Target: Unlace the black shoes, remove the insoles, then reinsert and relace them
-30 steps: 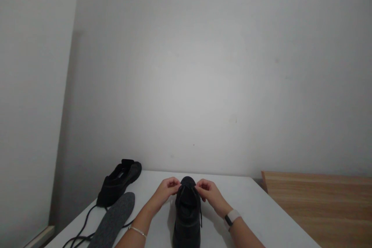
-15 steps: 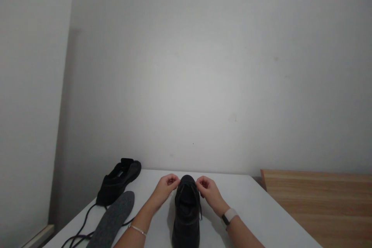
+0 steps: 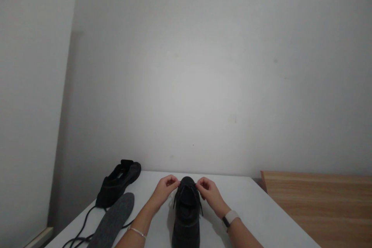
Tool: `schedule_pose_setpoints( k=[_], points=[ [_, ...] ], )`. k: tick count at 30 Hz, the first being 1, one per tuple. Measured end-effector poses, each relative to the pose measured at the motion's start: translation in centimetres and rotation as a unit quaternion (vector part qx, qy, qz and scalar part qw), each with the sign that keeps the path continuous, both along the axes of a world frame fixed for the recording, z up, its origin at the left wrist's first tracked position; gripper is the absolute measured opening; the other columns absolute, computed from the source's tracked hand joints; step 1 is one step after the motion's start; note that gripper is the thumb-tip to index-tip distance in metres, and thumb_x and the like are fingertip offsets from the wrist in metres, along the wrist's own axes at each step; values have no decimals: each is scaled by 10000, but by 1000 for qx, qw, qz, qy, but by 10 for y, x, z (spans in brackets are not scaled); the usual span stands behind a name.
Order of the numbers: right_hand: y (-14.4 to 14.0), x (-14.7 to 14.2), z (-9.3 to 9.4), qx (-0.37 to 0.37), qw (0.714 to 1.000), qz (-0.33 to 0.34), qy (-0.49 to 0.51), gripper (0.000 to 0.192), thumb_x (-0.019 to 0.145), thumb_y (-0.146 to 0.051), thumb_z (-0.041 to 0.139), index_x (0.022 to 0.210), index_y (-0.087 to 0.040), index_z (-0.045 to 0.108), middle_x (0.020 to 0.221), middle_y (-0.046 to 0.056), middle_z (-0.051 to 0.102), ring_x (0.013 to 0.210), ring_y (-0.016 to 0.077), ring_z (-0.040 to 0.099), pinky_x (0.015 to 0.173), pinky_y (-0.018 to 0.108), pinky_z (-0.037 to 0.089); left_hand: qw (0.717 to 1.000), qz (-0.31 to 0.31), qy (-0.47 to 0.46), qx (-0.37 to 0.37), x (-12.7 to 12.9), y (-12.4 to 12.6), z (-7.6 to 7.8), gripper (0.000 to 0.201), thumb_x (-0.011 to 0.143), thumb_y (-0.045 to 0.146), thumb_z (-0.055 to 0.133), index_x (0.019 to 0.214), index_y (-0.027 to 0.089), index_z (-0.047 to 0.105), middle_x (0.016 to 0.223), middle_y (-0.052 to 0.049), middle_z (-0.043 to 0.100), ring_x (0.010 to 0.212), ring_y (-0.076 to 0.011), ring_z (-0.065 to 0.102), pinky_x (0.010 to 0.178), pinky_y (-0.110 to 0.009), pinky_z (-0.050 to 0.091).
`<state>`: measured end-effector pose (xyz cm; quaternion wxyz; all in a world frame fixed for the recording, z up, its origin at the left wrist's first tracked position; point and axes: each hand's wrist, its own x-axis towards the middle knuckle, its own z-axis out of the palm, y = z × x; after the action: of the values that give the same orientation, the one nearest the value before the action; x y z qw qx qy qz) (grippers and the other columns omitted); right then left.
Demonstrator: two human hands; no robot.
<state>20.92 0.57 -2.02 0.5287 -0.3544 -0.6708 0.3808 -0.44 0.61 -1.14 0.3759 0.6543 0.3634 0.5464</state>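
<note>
A black lace-up shoe (image 3: 186, 226) stands upright in front of me, its toe pointing toward the wall. Its shoelace (image 3: 201, 205) dangles in thin ends down both sides. My left hand (image 3: 167, 186) pinches the lace at the left of the toe, thumb and finger pressed together. On the right side, my right hand (image 3: 207, 189) pinches the lace in the same way. The lace between the fingertips is thin and partly hidden. A bracelet circles my left wrist, and a watch band (image 3: 230, 219) my right.
Another black shoe (image 3: 114, 186) sits on the white table (image 3: 250, 209) at the far left. A grey insole (image 3: 114, 219) lies in front of it, with a loose black lace (image 3: 84, 224) alongside. A wooden board (image 3: 316, 205) is at the right; walls stand behind and left.
A lace end now hangs at the shoe's left side, where none showed before. Both hands stay pinched beside the toe, nearly still. The view has shifted slightly.
</note>
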Motion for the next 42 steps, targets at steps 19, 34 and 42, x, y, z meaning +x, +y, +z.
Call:
schedule_pose_setpoints(
  k=[19, 34, 42],
  points=[
    [-1, 1, 1, -46, 998, 41, 9, 400, 690, -534, 652, 615, -181, 480, 487, -65, 429, 434, 76, 380, 416, 211, 274, 1000, -11, -10, -24, 0, -3, 2, 393, 618, 511, 707, 589, 143, 574, 558, 35, 489, 578, -117, 427, 574, -236, 308],
    [-3, 4, 5, -55, 997, 58, 9, 398, 676, -541, 660, 620, -174, 517, 486, -58, 446, 438, 81, 395, 432, 220, 292, 997, -54, -12, -45, 1, -4, 2, 414, 598, 530, 717, 597, 139, 580, 543, 34, 479, 560, -112, 408, 564, -239, 292],
    [1, 12, 9, -31, 989, -44, 140, 390, 691, -517, 652, 582, -182, 486, 511, -50, 431, 460, 86, 368, 456, 235, 286, 983, 35, -166, -68, -8, -1, 7, 409, 576, 506, 740, 554, 147, 546, 546, 39, 463, 551, -96, 428, 570, -225, 351]
  ],
)
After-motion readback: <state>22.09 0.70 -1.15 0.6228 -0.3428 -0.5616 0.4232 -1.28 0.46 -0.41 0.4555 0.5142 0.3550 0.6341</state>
